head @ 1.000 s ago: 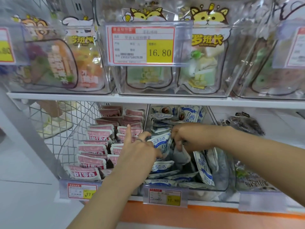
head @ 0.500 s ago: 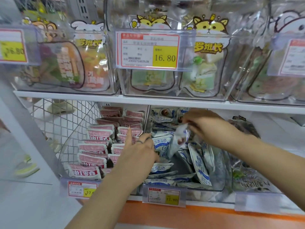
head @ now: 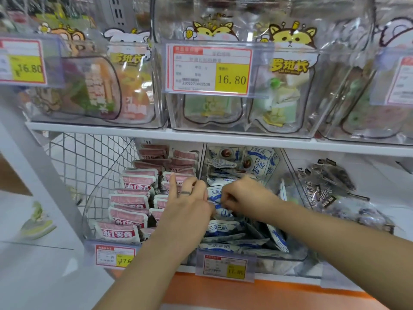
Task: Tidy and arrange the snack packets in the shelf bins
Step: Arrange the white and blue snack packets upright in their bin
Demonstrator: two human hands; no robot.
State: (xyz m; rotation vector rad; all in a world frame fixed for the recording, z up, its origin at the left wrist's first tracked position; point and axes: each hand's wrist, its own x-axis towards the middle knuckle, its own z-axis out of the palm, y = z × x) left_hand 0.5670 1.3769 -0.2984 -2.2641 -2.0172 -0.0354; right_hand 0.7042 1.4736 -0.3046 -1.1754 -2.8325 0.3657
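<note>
Blue-and-white snack packets lie jumbled in the middle clear bin on the lower shelf. My left hand, with a ring on one finger, reaches in over the bin's left side, fingers curled onto the upright blue packets, forefinger raised. My right hand comes from the right and pinches a blue packet at the same spot, fingertips meeting the left hand's. Pink packets stand in neat rows in the left bin. Dark packets fill the right bin.
The shelf above carries clear bins of bagged sweets with price tags. Price tags hang on the lower bins' fronts. A wire mesh panel closes the shelf's left end, with floor beyond it.
My right hand came down from the back of the blue bin to the middle, beside my left hand. The left hand's fingers have closed on the upright packets.
</note>
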